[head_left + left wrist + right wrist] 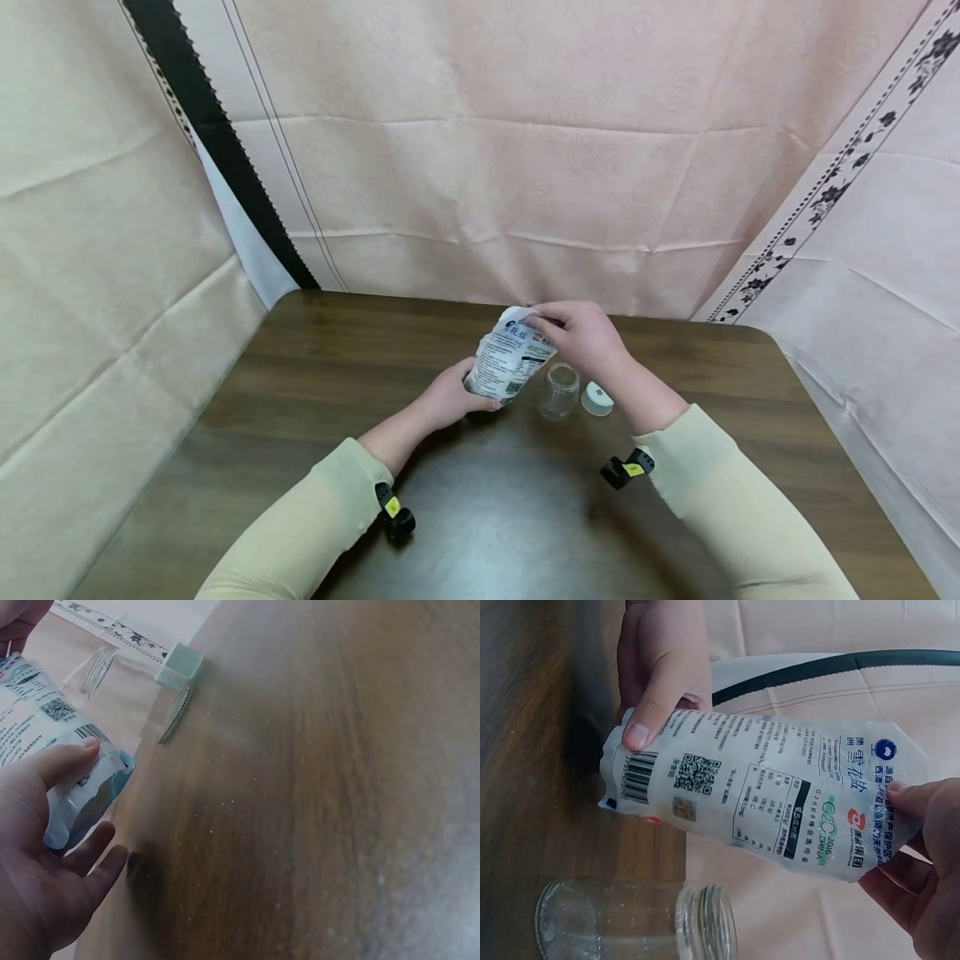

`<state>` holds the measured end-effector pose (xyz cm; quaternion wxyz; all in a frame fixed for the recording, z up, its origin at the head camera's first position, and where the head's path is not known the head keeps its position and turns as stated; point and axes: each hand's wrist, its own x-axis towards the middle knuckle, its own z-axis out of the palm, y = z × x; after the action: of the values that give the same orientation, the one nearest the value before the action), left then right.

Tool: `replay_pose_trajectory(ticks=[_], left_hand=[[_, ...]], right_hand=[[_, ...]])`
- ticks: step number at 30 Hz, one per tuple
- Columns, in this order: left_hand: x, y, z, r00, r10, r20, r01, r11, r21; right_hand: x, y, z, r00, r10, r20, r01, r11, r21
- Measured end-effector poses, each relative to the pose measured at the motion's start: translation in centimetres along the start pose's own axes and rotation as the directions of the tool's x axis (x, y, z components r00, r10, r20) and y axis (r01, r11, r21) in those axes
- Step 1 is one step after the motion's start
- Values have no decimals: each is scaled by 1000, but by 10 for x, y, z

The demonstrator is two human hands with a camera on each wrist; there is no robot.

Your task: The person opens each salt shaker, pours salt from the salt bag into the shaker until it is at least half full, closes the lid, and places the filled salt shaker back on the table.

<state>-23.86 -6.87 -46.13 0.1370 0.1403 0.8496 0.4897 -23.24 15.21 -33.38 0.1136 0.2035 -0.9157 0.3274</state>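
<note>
A white printed bag of salt (pixel 510 358) is held tilted above the table by both hands. My left hand (pixel 450 396) grips its lower end, with the thumb lying across the printed face near the barcode in the right wrist view. At the upper end, my right hand (pixel 588 337) pinches the bag's edge between thumb and fingers. An uncapped clear glass jar (pixel 559 392) stands upright just right of the bag; the right wrist view shows its threaded neck. Beside the jar lies a whitish-green lid (pixel 597 400), near the right forearm. Whether the bag's top is open cannot be told.
The dark wooden table (pixel 480 517) has rounded far corners. Small white specks (pixel 225 802) are scattered on it near the jar in the left wrist view. Pale cloth curtains (pixel 480 167) hang behind and at both sides. Each wrist wears a small black camera.
</note>
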Motion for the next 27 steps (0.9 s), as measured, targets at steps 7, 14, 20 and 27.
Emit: replay_pose_trajectory(ticks=[7,14,20,27], left_hand=[[0,-2,-1,1000,3,-10,-3,1000,-29],[-1,-5,-1,1000,0,-27,-2,998,-68],[-2,-9,0,998,-26,-57,20,994,-107],[-4,-10,-1,995,-41,-93,25,987,-158]], right_hand=[[-4,11,-1,998,55,-21,-55,998,12],[-8,25,-1,994,103,-32,-102,994,25],[-12,35,0,990,136,-22,-135,989,63],[-18,43,-1,978,206,15,-206,969,138]])
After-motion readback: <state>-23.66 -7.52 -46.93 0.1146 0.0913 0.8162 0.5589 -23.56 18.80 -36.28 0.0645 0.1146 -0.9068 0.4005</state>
